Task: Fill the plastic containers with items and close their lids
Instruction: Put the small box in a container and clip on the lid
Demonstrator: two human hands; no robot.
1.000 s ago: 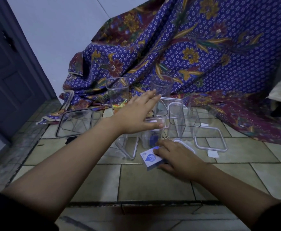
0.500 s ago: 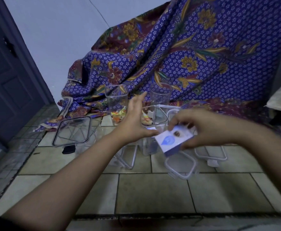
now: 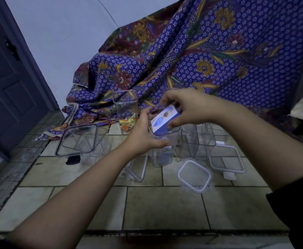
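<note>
My right hand (image 3: 186, 106) pinches a small blue and white box (image 3: 162, 122) and holds it tilted at the mouth of a tall clear container (image 3: 162, 153) in the middle of the floor. My left hand (image 3: 143, 135) wraps the container's upper left side. Something dark blue lies inside the container near its bottom. A loose white-rimmed square lid (image 3: 193, 175) lies flat on the tiles just right of it. Behind, another tall clear container (image 3: 125, 112) holds colourful wrapped sweets.
A wide clear container (image 3: 77, 139) with a dark-rimmed lid sits at the left, a black clip in front of it. More clear containers (image 3: 197, 139) and another lid (image 3: 226, 160) stand at the right. A purple floral cloth (image 3: 210, 56) drapes behind. A dark door (image 3: 7, 87) stands on the left.
My right hand lifted the blue and white box off the floor and brought it up over the middle container. My left hand dropped from above the container to grip its side.
</note>
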